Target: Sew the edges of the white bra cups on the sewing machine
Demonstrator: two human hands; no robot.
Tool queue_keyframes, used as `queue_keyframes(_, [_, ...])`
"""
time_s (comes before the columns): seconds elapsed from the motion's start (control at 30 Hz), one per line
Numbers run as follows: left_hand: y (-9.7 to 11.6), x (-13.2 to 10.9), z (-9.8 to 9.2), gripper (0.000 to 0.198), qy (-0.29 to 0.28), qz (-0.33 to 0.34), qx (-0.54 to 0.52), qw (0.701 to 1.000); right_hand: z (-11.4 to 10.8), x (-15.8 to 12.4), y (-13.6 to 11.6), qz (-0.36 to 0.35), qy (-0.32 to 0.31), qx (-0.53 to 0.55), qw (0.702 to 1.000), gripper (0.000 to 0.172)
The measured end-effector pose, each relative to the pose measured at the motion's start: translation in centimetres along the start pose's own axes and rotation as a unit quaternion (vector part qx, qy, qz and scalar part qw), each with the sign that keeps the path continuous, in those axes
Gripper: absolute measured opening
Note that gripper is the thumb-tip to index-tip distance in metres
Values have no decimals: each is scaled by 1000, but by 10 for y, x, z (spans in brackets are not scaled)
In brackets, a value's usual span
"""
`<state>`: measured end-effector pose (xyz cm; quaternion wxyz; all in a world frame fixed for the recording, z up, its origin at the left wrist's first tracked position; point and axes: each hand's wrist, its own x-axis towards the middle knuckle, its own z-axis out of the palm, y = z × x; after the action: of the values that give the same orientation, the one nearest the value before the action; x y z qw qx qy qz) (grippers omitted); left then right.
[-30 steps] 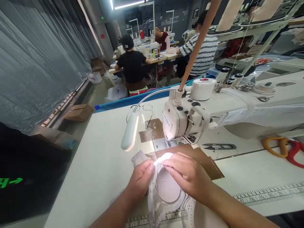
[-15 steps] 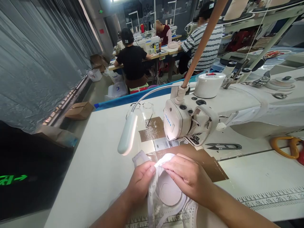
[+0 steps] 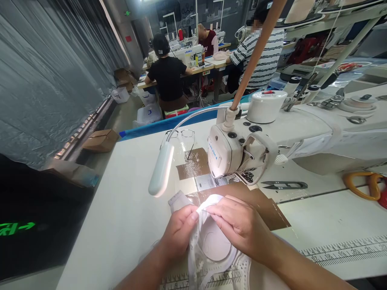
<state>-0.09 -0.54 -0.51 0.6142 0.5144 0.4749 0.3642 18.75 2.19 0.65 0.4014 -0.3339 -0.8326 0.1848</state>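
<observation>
A white bra (image 3: 215,243) with a moulded cup and lace-like edging hangs between my hands, just in front of the sewing machine (image 3: 223,151). My left hand (image 3: 180,227) pinches its upper edge between thumb and fingers. Close beside it, my right hand (image 3: 238,221) grips the same edge, its fingertips pressed on the fabric near the left thumb. Part of the cup and the far edge are hidden behind the right hand. A pale strip with a hook-and-eye look (image 3: 179,200) lies beyond my left hand.
Thread snips (image 3: 284,185) and orange-handled scissors (image 3: 363,186) lie at the right. A lamp (image 3: 161,171) on a bendy neck hangs left of the needle area, with eyeglasses (image 3: 184,133) behind. A ruler strip (image 3: 347,251) runs along the front edge. Several people sit at machines beyond.
Both hands keep their hold on the bra in nearly the same place. The whole view has shifted very slightly.
</observation>
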Motion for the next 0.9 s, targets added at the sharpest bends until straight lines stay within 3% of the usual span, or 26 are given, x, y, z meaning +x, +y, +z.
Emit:
queue_keyframes(0.63, [1,-1,2,31,1,15,15,1000,0,-1,-1,13,-11,-8,1000,24])
queue_keyframes(0.9, [6,-3,6,37,37,80,66,994,4,-3,-7,14,-6,-15,1000,24])
